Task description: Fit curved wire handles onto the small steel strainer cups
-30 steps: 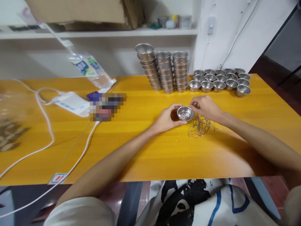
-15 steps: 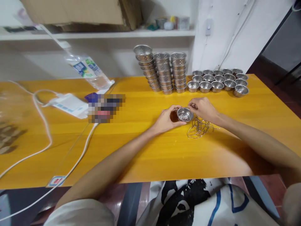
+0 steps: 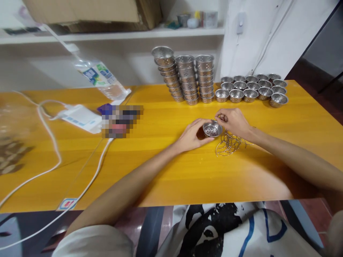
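Observation:
A small perforated metal cup (image 3: 212, 130) stands with its mouth up, tilted slightly towards me. Thumb and fingers of my left hand (image 3: 192, 136) are wrapped round its left side. At the cup's far right rim, my right hand (image 3: 233, 121) is closed in a pinch; whatever sits between its fingertips is too small to make out. Just below that hand lies a tangled heap of thin curved metal wires (image 3: 229, 144) on the yellow table (image 3: 171, 178).
Three tall stacks of perforated cups (image 3: 189, 80) stand at the back, with rows of single cups (image 3: 250, 94) to their right. On the left are a tilted plastic bottle (image 3: 103, 80), a white power strip (image 3: 80, 118) and a white cable (image 3: 98, 166). A shelf (image 3: 118, 36) overhangs the rear.
The view has shifted slightly. Both hands stay at the cup; my left fingers have moved a little further over its far rim, and my right pinch remains by the rim.

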Motion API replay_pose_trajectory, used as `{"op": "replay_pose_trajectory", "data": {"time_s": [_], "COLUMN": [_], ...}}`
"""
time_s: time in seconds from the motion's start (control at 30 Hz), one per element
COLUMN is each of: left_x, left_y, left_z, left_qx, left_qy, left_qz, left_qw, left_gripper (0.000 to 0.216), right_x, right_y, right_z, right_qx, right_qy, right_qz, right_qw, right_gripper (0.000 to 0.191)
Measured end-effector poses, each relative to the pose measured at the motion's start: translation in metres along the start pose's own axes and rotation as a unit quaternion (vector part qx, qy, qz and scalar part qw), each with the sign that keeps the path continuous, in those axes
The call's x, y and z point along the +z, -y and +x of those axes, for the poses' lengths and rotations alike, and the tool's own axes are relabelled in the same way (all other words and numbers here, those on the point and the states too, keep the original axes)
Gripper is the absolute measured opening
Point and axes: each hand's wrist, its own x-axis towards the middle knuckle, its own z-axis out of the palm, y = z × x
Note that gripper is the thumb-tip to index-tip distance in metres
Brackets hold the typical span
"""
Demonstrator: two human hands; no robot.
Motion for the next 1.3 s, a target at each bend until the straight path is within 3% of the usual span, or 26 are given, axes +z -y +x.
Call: {"op": "replay_pose_trajectory", "data": {"time_s": [0.17,0.3,0.43,0.53,0.67,0.87,1.3], "left_x": [0.001,0.000,-0.005,-0.008,-0.009,-0.008,-0.011], "left_y": [-0.005,-0.006,-0.001,0.004,0.007,0.007,0.010], "left_z": [0.002,0.005,0.007,0.006,0.006,0.005,0.005], "left_qx": [-0.003,-0.033,-0.066,-0.079,-0.090,-0.097,-0.074], "left_qy": [0.031,0.024,0.022,0.031,0.032,0.029,0.066], "left_qz": [0.032,0.018,-0.004,-0.025,-0.046,-0.053,-0.042], "left_qw": [0.999,0.999,0.998,0.996,0.994,0.993,0.994], "left_gripper": [0.057,0.050,0.048,0.050,0.049,0.049,0.053], "right_x": [0.007,0.002,-0.007,-0.007,-0.002,-0.001,0.019], "right_y": [-0.003,-0.004,0.000,0.001,-0.006,-0.014,-0.019], "right_z": [0.000,0.003,0.003,0.003,0.004,0.005,0.002], "right_qx": [0.025,0.072,0.066,0.060,0.080,0.121,0.050], "right_qy": [0.000,0.077,0.154,0.178,0.148,0.158,0.179], "right_qz": [0.144,0.326,0.386,0.401,0.415,0.428,0.341], "right_qw": [0.989,0.939,0.907,0.897,0.894,0.881,0.922], "right_gripper": [0.020,0.038,0.041,0.048,0.053,0.049,0.042]}}
